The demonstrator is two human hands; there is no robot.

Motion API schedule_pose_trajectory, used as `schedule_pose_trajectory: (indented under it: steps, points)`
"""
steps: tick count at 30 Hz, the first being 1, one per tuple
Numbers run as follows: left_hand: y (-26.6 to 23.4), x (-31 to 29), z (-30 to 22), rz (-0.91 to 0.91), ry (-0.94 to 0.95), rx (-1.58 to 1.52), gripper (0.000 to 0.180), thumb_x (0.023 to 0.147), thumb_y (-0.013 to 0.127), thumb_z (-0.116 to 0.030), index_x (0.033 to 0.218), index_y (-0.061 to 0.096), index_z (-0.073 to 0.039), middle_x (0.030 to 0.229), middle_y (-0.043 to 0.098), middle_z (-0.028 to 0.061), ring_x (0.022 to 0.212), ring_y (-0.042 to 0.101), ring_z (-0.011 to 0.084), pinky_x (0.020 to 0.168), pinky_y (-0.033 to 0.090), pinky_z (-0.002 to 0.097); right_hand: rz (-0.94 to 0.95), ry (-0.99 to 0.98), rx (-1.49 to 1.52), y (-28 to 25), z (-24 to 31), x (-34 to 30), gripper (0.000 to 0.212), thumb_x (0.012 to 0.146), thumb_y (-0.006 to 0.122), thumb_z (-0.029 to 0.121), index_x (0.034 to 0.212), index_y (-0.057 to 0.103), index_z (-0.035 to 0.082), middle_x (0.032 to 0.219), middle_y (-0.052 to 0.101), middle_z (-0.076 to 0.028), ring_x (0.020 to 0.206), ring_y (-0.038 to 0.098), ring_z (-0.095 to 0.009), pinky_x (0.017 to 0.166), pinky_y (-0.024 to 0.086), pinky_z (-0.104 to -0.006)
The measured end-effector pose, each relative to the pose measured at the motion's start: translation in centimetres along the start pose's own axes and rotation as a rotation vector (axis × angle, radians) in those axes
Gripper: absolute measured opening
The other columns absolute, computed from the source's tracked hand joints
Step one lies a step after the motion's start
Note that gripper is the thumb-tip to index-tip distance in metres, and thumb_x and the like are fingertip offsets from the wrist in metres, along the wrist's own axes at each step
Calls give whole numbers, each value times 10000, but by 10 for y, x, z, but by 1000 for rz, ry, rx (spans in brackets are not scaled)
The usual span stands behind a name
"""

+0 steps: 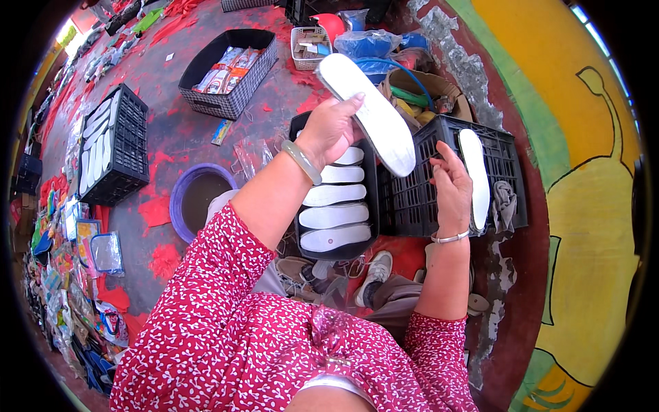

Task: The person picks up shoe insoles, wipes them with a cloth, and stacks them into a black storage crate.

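One white insole appeared in the head view, grasped by the left hand — thumb across it, other fingers mostly hidden — near a black bin holding a row of similar insoles. The right hand had its fingers loosely bent and free, beside another white insole at a black crate.

Left of the grip and nearer the wearer sits a purple basin of murky water; farther left and beyond, a dark checked box holds orange-and-white packets. Just beyond the grip stand a small white basket and blue plastic-wrapped bundles. A painted yellow wall rises well to its right; loose packages litter the far left.
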State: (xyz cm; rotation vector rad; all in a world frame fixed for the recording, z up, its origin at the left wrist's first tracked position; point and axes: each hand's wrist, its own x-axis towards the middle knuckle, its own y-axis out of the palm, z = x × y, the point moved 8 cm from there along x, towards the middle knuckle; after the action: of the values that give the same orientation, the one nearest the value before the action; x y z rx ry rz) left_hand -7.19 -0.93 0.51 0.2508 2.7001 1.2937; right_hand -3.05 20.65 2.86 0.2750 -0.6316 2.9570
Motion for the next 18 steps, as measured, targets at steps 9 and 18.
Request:
schedule_pose_trajectory:
  steps: [9, 18]
  points:
    - [23, -16, 57, 275, -292, 218, 377, 910, 539, -157, 1244, 422, -27, 1139, 552, 84, 1033, 566, 206, 881, 472, 387, 125, 41, 150, 27, 8, -10, 305, 881, 530, 47, 1166, 546, -57, 984, 606, -75, 632, 527, -76, 543, 437, -214]
    - [32, -19, 65, 411, -237, 402, 438, 919, 528, -157, 1300, 352, -32, 1186, 502, 72, 1089, 497, 158, 926, 421, 326, 182, 56, 158, 41, 0, -16, 181, 873, 531, 28, 1004, 615, -64, 865, 584, -41, 600, 523, -69, 511, 420, -203]
